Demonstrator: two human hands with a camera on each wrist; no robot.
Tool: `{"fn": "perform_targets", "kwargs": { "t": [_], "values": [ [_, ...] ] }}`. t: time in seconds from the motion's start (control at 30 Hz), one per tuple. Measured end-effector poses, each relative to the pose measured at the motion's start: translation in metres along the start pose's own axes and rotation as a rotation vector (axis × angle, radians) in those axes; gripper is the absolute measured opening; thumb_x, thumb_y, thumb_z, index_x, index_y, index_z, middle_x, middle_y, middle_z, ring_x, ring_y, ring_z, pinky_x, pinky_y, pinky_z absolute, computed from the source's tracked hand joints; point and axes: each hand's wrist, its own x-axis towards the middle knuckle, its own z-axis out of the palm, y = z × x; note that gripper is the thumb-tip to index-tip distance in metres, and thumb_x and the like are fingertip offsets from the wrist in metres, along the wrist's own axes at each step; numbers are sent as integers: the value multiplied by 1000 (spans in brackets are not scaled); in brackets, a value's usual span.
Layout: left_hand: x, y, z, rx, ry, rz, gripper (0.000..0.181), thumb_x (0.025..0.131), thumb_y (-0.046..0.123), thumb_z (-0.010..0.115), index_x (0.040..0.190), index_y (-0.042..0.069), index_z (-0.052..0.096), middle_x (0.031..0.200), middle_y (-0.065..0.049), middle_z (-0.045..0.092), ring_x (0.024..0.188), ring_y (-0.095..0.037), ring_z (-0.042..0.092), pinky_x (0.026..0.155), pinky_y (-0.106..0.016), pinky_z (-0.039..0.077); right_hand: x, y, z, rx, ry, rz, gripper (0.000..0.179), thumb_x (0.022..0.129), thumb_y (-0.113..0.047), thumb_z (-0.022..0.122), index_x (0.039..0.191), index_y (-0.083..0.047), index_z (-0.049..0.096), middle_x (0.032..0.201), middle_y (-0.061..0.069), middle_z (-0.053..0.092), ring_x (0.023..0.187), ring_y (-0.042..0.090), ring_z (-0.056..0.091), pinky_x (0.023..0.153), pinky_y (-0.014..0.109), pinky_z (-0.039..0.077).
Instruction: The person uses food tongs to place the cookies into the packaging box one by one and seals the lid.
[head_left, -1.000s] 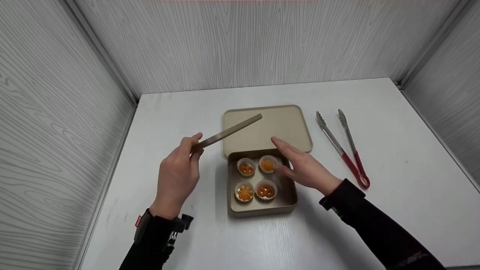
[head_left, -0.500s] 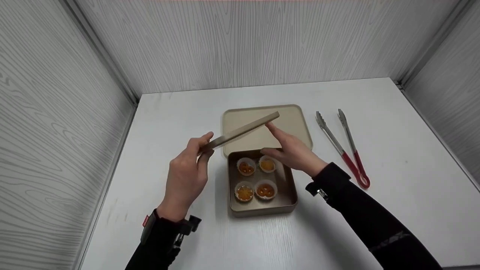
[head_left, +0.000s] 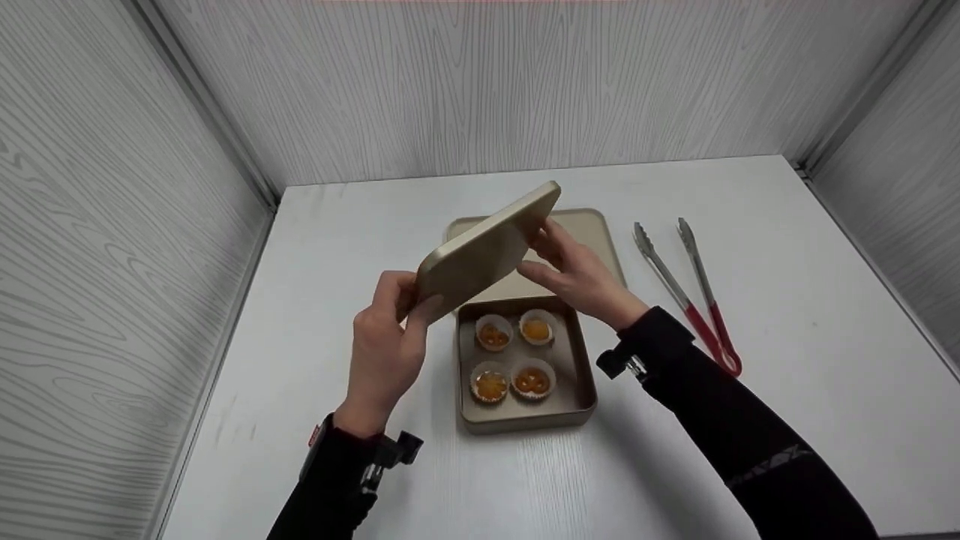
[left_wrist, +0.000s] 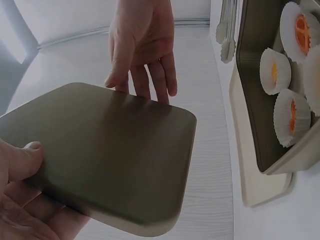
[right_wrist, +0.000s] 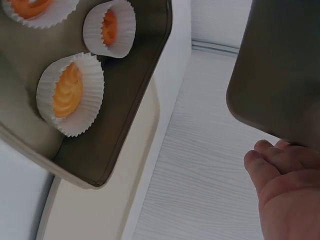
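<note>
Above the open tin, my left hand (head_left: pixel 386 337) grips one end of a tilted beige-gold lid (head_left: pixel 480 259), its thumb on the broad face. In the left wrist view that thumb (left_wrist: pixel 22 160) presses the lid's flat side. My right hand (head_left: pixel 581 281) touches the lid's far edge with its extended fingers, while its thumb stands apart from the lid. Below is the square tin (head_left: pixel 525 424), holding several orange cookies (head_left: pixel 491 386) in white paper cups. The right wrist view shows one ridged cookie (right_wrist: pixel 67 90) leaning in its cup.
A beige tray (head_left: pixel 600 232) lies behind the tin, partly hidden by the lid and right hand. To the right rest metal tongs (head_left: pixel 694 300) with red handles, spread apart. Pale wood-grain walls (head_left: pixel 480 90) border the white table (head_left: pixel 810 360).
My left hand has moved right and turned the lid so its broad face shows. The right hand has moved left and up, its fingers now at the lid's edge. The tin stays put.
</note>
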Motion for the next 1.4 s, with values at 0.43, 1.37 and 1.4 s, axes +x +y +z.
{"fn": "perform_targets", "kwargs": {
  "t": [0.43, 1.37, 1.4],
  "values": [
    [2, -1, 5, -174, 19, -264, 30, 101, 17, 65, 124, 3, 53, 112, -8, 77, 94, -15, 74, 86, -42, 58, -5, -11, -7, 42, 124, 76, 48, 101, -18, 65, 146, -4, 54, 136, 15, 64, 123, 26, 64, 96, 39, 54],
    [10, -28, 24, -52, -51, -444, 48, 105, 30, 59, 142, 1, 52, 113, -17, 75, 93, -21, 71, 75, -42, 57, -37, -10, -15, -54, 181, 187, 71, 94, -36, 74, 155, -18, 44, 88, 13, 76, 71, 18, 69, 59, 32, 56],
    [10, -29, 25, -31, -60, -449, 49, 105, 30, 58, 143, 0, 52, 112, -17, 75, 90, -21, 70, 73, -40, 57, -38, -9, -15, -62, 186, 180, 72, 94, -36, 74, 156, -20, 42, 83, 12, 74, 67, 18, 67, 57, 33, 56]
  ]
}}
